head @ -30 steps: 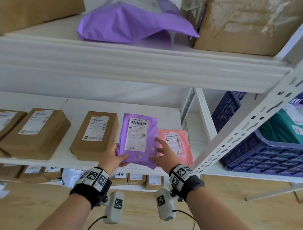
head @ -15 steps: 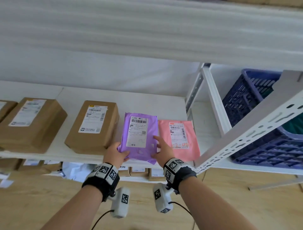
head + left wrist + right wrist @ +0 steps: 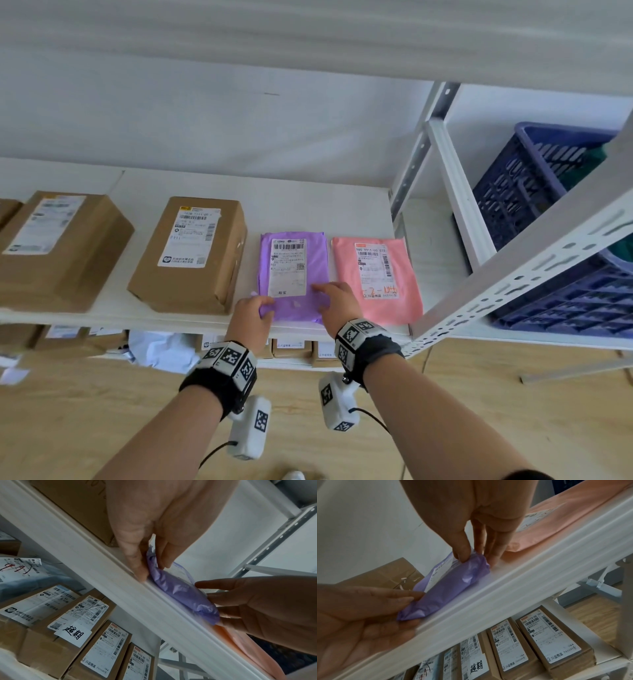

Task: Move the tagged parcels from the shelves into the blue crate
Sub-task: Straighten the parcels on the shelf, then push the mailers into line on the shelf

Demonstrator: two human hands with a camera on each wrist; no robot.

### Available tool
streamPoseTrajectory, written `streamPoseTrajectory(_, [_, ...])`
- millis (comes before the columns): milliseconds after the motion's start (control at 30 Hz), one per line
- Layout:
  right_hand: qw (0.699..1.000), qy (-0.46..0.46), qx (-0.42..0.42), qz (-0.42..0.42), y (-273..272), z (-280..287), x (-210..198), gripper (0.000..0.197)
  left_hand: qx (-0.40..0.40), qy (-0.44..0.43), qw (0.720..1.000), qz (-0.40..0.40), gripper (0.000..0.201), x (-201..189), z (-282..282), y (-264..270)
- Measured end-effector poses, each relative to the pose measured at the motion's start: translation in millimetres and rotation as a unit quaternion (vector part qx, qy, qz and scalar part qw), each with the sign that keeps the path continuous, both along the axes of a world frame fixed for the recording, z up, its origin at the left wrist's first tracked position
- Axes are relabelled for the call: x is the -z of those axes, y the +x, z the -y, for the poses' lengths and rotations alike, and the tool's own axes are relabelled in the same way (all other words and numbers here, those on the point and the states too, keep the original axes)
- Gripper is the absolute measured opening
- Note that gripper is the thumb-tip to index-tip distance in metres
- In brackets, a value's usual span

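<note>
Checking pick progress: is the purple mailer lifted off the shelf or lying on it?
Lying flat: the purple mailer rests on the shelf, label up, its front corners pinched by the left hand and right hand.

The purple mailer (image 3: 293,274) is thin, glossy, crinkled plastic with a matt paper label. The pink mailer (image 3: 376,277) looks smoother. The boxes (image 3: 191,253) are matt cardboard; the upright (image 3: 513,274) is painted perforated metal.

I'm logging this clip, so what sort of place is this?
Probably a parcel pickup or sorting storeroom: white metal shelving holds labelled cardboard boxes and a purple mailer with a barcode label, beside a blue crate.
</note>
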State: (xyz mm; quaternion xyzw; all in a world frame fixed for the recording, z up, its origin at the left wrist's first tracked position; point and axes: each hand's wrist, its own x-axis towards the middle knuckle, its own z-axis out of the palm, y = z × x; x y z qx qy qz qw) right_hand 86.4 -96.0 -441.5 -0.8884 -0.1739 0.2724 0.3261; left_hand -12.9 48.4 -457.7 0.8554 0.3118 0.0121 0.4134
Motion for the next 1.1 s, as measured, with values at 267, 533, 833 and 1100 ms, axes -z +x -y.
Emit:
streamPoseTrajectory(267, [0.993,-0.111,-0.025,0.043,-7,-1,6,0.059,0.024,0.053,0.994,-0.091,0.032,0,3,1])
streamPoseTrajectory(533, [0.99,-0.086,0.03,0.106,-1,8,-7,0.052,0.039,0.082,0.987,-0.135,0.042,-29,9,3])
streamPoseTrajectory(833, [0.971,-0.119,0.19,0.079,25,62,-12,0.066,0.075,-0.008,0.997,0.017,0.047,-49,55,40])
streamPoseTrajectory(1100, [0.97,-0.179,0.158,0.042,51,65,-5,0.078,0.074,-0.2,0.977,-0.022,0.062,-47,93,87])
